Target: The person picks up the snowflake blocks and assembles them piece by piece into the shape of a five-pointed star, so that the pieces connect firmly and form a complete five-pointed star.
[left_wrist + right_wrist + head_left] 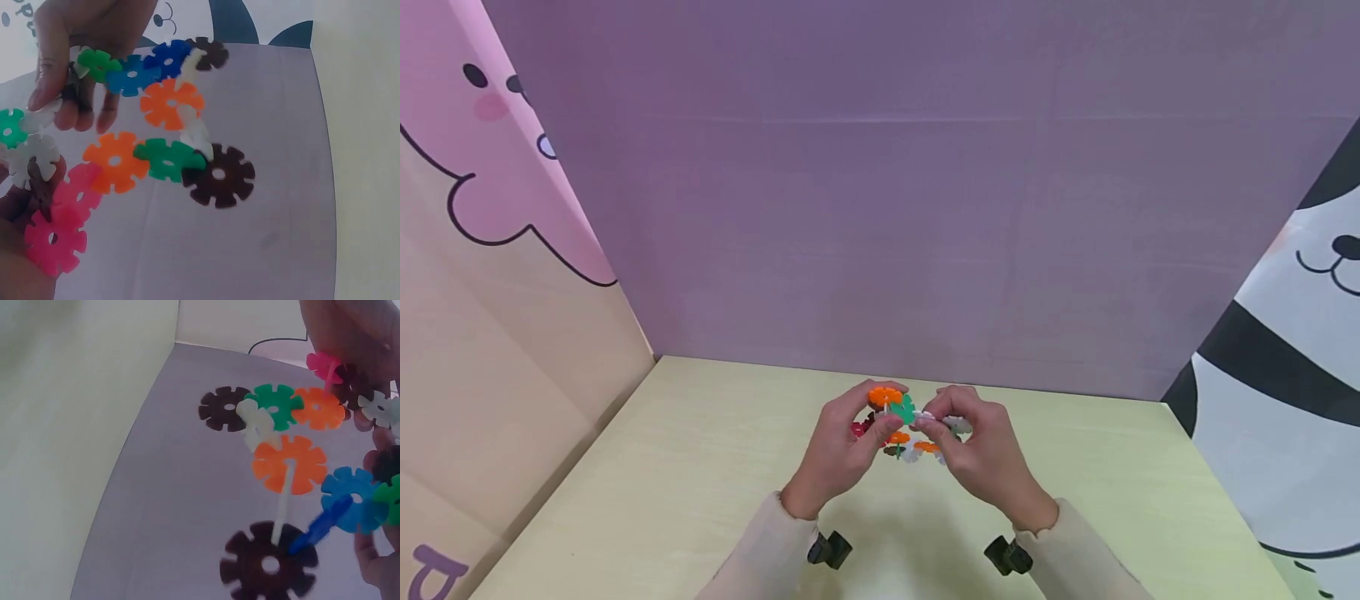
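Note:
A chain of notched plastic discs (167, 103), slotted together edge to edge in several colours, hangs between both hands above the table. My left hand (840, 447) grips one end, with pink discs (56, 240) and a white disc (34, 161) close to its fingers. My right hand (987, 446) pinches the other end, by a green disc (100, 65) and a dark disc (389, 464). Between the two hands lies a green disc (903, 408). The rest of the loop, with orange discs (289, 465) and a brown disc (269, 562), dangles free; the exact pinch points are partly hidden by fingers.
The pale wooden table (700, 467) lies beneath the hands. A purple panel (880, 208) rises behind it, with printed side panels at left and right. Both wrists wear a small black camera mount (830, 550).

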Action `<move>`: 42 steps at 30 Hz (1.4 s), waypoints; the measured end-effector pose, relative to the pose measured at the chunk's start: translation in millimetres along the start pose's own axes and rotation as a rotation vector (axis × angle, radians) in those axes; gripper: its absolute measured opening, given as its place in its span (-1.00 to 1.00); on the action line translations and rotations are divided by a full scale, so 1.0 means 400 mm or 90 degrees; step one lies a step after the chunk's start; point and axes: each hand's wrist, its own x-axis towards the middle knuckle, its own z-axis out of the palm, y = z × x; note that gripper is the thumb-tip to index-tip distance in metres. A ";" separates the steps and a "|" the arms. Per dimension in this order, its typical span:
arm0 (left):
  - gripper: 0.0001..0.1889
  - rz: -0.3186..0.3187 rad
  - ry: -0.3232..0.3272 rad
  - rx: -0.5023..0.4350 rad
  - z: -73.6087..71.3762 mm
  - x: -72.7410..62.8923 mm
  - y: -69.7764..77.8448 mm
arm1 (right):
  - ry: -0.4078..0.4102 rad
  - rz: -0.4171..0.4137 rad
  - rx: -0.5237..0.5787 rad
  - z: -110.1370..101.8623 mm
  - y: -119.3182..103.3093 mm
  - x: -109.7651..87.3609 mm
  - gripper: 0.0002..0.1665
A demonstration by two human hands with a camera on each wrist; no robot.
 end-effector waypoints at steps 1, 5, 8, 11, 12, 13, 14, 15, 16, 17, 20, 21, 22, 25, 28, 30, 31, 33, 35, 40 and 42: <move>-0.67 0.001 0.001 -0.002 0.000 -0.001 0.003 | 0.003 -0.003 0.001 0.003 0.006 -0.001 -0.72; -0.67 0.016 0.004 0.013 0.002 0.000 0.010 | 0.023 -0.020 0.005 0.015 0.043 -0.008 -0.67; -0.67 0.031 0.007 0.040 0.001 0.001 0.008 | 0.020 -0.014 0.005 0.019 0.057 -0.012 -0.68; -0.68 0.031 0.007 0.073 -0.001 0.001 -0.001 | -0.021 0.009 0.002 0.017 0.068 -0.015 -0.77; -0.70 0.022 0.010 0.080 -0.002 0.001 -0.005 | -0.038 0.022 -0.002 0.014 0.071 -0.016 -0.80; -0.72 0.010 0.015 0.088 -0.003 0.001 -0.008 | -0.053 0.037 -0.010 0.009 0.075 -0.018 -0.81; -0.74 -0.004 0.022 0.093 -0.004 0.002 -0.010 | -0.065 0.052 -0.021 0.002 0.080 -0.019 -0.78; -0.77 -0.019 0.031 0.100 -0.005 0.004 -0.012 | -0.075 0.067 -0.035 -0.004 0.083 -0.021 -0.74; -0.80 -0.034 0.039 0.105 -0.006 0.006 -0.014 | -0.083 0.081 -0.047 -0.011 0.087 -0.022 -0.70; -0.82 -0.044 0.047 0.108 -0.007 0.007 -0.014 | -0.090 0.092 -0.056 -0.018 0.090 -0.024 -0.66; -0.84 -0.057 0.060 0.114 -0.011 0.014 -0.011 | -0.103 0.107 -0.063 -0.032 0.099 -0.029 -0.66; -0.84 -0.056 0.060 0.116 -0.012 0.016 -0.010 | -0.107 0.102 -0.059 -0.033 0.101 -0.030 -0.67; -0.84 -0.056 0.058 0.115 -0.012 0.018 -0.009 | -0.108 0.097 -0.053 -0.034 0.103 -0.031 -0.67; -0.85 -0.062 0.053 0.119 -0.011 0.020 -0.008 | -0.098 0.077 -0.044 -0.032 0.106 -0.033 -0.66; -0.85 -0.079 0.056 0.122 -0.010 0.021 -0.009 | -0.092 0.059 -0.030 -0.033 0.110 -0.036 -0.68; -0.85 -0.090 0.060 0.126 -0.012 0.020 -0.010 | -0.093 0.049 -0.019 -0.034 0.114 -0.038 -0.69; -0.85 -0.095 0.062 0.127 -0.013 0.020 -0.010 | -0.093 0.047 -0.014 -0.035 0.115 -0.039 -0.71; -0.85 -0.101 0.066 0.127 -0.016 0.019 -0.011 | -0.091 0.047 -0.005 -0.038 0.117 -0.039 -0.73; -0.85 -0.104 0.067 0.128 -0.018 0.017 -0.010 | -0.078 0.048 -0.004 -0.041 0.119 -0.040 -0.72; -0.83 -0.113 0.050 0.110 -0.022 0.012 -0.004 | -0.047 0.025 0.033 -0.043 0.121 -0.041 -0.66; -0.82 -0.114 0.039 0.096 -0.022 0.011 -0.002 | -0.040 0.006 0.049 -0.043 0.121 -0.040 -0.63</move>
